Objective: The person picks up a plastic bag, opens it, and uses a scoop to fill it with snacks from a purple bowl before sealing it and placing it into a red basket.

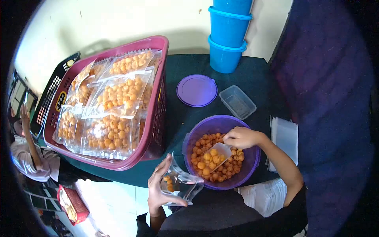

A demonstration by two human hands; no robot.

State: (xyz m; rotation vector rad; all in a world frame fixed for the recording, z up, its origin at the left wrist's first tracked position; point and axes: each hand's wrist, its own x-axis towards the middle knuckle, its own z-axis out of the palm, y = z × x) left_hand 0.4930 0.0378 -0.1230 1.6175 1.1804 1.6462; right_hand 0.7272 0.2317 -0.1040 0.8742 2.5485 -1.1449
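Note:
My left hand (158,191) is curled round a clear plastic bag (182,182) whose mouth gapes toward the tub. A few round orange snack balls (168,184) lie inside it. My right hand (244,138) grips the end of a small clear plastic container (226,150), loaded with snack balls (209,158). This container sits low in a purple tub (252,168), among many more of the same orange balls (229,170). The bag's open edge reaches the tub's left rim.
A maroon basket (152,130) heaped with filled bags stands left, a black crate (49,93) behind it. Beyond the tub are a purple lid (196,90), an empty clear box (238,102) and stacked blue buckets (227,43). Flat bags (285,140) lie right. Another person (33,156) is far left.

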